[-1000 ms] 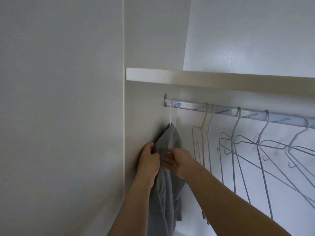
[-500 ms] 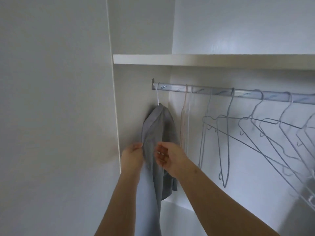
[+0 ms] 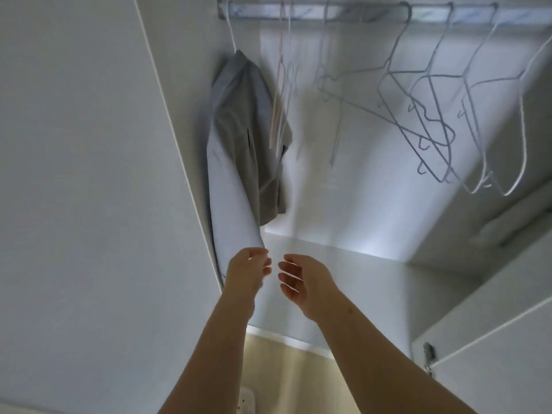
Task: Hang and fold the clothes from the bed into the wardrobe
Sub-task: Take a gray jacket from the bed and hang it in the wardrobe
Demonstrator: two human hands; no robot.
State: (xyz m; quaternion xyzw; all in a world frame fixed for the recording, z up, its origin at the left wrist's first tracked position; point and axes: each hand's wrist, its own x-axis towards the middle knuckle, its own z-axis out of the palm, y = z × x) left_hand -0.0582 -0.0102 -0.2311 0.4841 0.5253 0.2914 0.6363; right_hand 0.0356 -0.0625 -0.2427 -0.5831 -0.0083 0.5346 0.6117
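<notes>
Left hand (image 3: 247,271) grip loosely curled at grey garment (image 3: 239,115) hem; pinching or just touching, cannot tell. Right hand (image 3: 302,279) grip released, fingers relaxed.

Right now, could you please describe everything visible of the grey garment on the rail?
The grey garment hangs from a white hanger at the left end of the rail, beside the side wall. Soft cloth, shorter fold on the right, a long pale panel down to the left hand, which seems to touch its hem.
</notes>
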